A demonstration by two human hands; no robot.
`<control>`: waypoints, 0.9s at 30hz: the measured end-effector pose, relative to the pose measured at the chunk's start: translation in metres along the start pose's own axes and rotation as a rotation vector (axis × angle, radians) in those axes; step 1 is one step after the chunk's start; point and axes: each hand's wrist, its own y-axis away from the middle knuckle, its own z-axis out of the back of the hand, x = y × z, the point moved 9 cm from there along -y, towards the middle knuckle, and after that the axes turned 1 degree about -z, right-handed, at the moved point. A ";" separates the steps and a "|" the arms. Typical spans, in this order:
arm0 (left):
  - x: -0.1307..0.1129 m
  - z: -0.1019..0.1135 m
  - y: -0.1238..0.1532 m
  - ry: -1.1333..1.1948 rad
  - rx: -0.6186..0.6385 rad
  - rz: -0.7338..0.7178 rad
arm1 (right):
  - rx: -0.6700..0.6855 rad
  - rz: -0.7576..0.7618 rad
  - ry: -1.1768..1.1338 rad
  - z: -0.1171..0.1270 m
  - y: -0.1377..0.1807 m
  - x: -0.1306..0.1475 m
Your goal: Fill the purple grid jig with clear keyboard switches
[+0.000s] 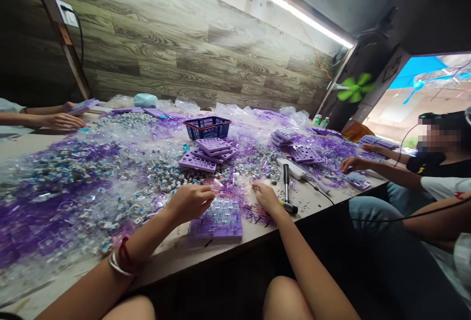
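Note:
My left hand (189, 203) is over the left edge of a purple board (217, 230), its fingers bent and pinched together. Whatever they may hold is hidden. Clear square pieces with blue-white centres (222, 212) sit in rows on this board, which lies at the table's front edge. To the right of the board, my right hand (267, 197) reaches to loose transparent purple and pink pieces (253, 212). Its fingertips are drawn together, and anything between them is too small to name. A hammer (286, 180) with a black handle lies just beyond my right hand.
Heaps of small grey-white and blue parts (158, 175) and clear purple pieces (84, 155) cover the table. Behind are stacked purple boards (209, 153) and a dark blue basket (208, 127). A white corded tool (294, 169) lies right. Co-workers' hands (62, 120) (355, 164) work at both sides.

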 end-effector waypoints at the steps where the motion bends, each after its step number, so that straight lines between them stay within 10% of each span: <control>1: 0.000 0.000 0.000 0.001 -0.005 -0.005 | 0.007 0.013 -0.015 -0.002 0.000 0.002; 20: 0.003 -0.001 0.001 -0.053 -0.014 0.017 | -0.105 0.269 -0.190 0.051 0.023 0.033; 27: 0.001 0.001 0.001 -0.054 -0.053 0.009 | 0.143 0.377 -0.101 0.048 0.060 0.045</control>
